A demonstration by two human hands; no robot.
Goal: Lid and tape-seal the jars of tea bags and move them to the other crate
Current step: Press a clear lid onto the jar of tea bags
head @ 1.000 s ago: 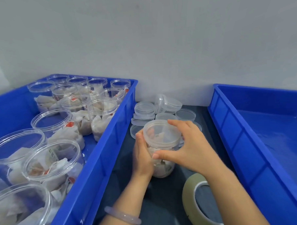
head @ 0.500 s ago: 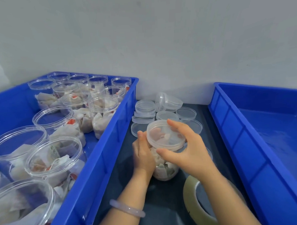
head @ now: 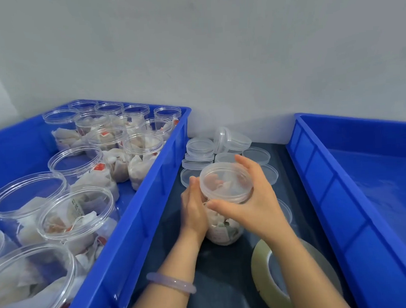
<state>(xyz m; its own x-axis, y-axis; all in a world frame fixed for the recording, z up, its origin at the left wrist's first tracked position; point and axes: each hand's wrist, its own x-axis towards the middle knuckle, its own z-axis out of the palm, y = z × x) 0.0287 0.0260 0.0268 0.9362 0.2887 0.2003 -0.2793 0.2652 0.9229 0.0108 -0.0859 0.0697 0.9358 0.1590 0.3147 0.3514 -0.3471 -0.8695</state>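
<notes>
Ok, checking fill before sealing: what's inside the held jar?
Tea bags, white and some green, show through the clear jar. The left hand, the right hand and the lid hide or blur the rest.

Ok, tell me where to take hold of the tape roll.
Pinch the tape roll across its band, one finger through the open core, thumb on the outer face, coming from above at its left edge; the right forearm lies across its middle.

Nothing really readable here tbh, just some green print on a paper tag [head: 77, 207] inside an open jar [head: 84, 229] in the left crate [head: 139, 217], way too blurry.
</notes>
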